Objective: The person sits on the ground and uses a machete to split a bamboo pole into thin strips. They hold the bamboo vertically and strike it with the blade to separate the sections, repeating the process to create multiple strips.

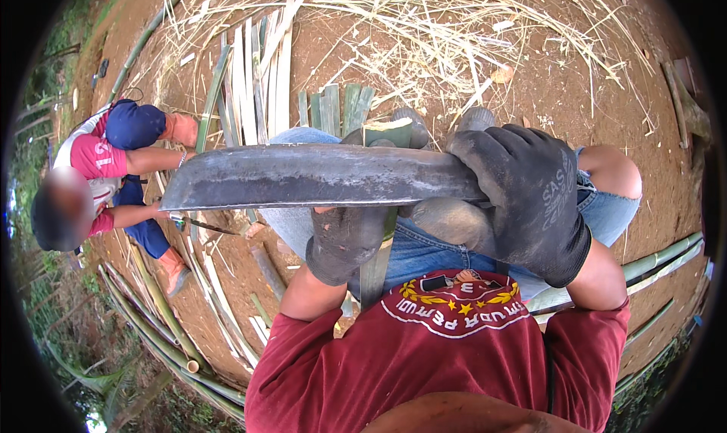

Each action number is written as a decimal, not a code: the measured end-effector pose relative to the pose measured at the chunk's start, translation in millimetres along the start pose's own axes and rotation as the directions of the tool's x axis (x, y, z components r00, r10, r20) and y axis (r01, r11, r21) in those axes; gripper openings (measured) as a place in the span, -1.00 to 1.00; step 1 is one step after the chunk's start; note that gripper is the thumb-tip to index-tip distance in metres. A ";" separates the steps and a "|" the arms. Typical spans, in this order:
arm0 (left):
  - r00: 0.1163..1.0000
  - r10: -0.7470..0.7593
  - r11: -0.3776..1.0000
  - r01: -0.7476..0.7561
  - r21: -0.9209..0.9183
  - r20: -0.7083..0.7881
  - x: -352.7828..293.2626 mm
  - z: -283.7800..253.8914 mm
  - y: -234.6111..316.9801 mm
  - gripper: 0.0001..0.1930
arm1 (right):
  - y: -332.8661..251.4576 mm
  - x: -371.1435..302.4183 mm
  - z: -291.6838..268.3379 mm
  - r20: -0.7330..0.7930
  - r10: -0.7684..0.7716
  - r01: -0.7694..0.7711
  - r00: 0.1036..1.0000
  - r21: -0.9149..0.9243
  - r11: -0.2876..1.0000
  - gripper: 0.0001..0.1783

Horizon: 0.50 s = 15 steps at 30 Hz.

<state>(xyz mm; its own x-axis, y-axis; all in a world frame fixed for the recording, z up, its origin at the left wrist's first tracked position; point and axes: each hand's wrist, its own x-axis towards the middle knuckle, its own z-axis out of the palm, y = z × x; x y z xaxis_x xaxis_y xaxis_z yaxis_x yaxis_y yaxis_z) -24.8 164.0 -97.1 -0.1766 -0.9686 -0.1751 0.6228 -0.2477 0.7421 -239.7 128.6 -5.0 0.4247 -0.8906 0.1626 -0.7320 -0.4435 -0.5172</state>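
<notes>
My right hand (522, 191), in a dark work glove, is closed around the handle end of a large machete (326, 177). The broad grey blade lies level across my lap, its tip pointing left. Below the blade, my left hand (344, 244), also gloved, is closed around a green bamboo strip (373, 274); the blade hides part of its fingers. The strip runs from near my belly under the blade. Beyond the blade, between my feet, a cut green bamboo end (390, 133) shows a pale split face; whether it joins the strip is hidden.
Left of me another person (98, 153) bends low, holding a knife (208, 226). Split bamboo slats (257, 85) lie ahead, with pale shavings (439, 39) scattered on the dirt. Bamboo poles (166, 350) lie at the lower left, others (651, 266) at my right.
</notes>
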 end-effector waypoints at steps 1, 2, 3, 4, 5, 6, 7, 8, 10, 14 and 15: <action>0.992 0.069 0.978 -0.088 0.187 0.105 4.2 1.9 13.4 -0.47 | -0.1 0.5 0.0 -0.001 0.002 -0.002 1.000 -0.013 1.000 -0.27; 0.983 0.115 0.948 -0.152 0.280 0.146 5.3 -0.1 12.3 -0.46 | -0.5 1.5 0.3 -0.003 0.004 -0.004 1.000 -0.025 1.000 -0.28; 0.969 0.160 0.905 -0.220 0.364 0.188 6.6 -2.2 10.9 -0.46 | -0.9 2.4 0.6 -0.004 0.005 -0.006 1.000 -0.038 0.999 -0.28; 0.966 0.208 0.893 -0.250 0.373 0.151 3.2 -12.5 -5.1 -0.53 | -3.0 4.2 0.2 0.018 0.016 -0.015 1.000 -0.047 0.999 -0.28; 0.961 0.210 0.894 -0.263 0.364 0.180 5.0 -19.8 -9.6 -0.57 | -3.7 5.6 -0.3 0.037 0.029 -0.026 0.999 -0.055 0.998 -0.28; 0.955 0.211 0.894 -0.275 0.353 0.210 6.5 -27.0 -14.0 -0.60 | -4.0 6.3 -0.3 0.056 0.041 -0.038 0.998 -0.064 0.997 -0.28; 0.938 0.167 0.909 -0.266 0.320 0.304 16.6 -34.9 -8.0 -0.60 | -3.6 6.1 0.8 0.046 0.042 -0.038 0.998 -0.090 0.995 -0.29; 0.935 0.155 0.930 -0.247 0.272 0.320 19.1 -36.2 -7.1 -0.60 | -3.1 5.6 2.5 0.036 0.042 -0.038 0.998 -0.116 0.993 -0.29; 0.950 0.155 0.967 -0.203 0.157 0.270 19.7 -26.2 -4.2 -0.63 | -2.4 5.8 3.9 0.031 0.049 -0.045 0.998 -0.139 0.989 -0.30; 0.983 0.174 0.985 -0.175 0.004 0.056 12.8 26.2 12.4 -0.70 | -3.4 6.2 5.5 -0.007 0.036 -0.036 0.999 -0.153 0.988 -0.32; 0.982 0.185 0.980 -0.188 0.064 0.045 13.0 34.4 17.8 -0.72 | -3.4 6.5 5.8 -0.030 0.021 -0.025 0.999 -0.163 0.986 -0.32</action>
<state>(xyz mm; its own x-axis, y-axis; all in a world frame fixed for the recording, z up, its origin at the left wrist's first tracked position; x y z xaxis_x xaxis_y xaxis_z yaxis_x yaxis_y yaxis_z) -42.2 147.7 -64.0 -0.0925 -0.9957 -0.0052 0.5948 -0.0594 0.8016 -231.4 124.9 -7.1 0.3932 -0.9022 0.1774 -0.8194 -0.4313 -0.3775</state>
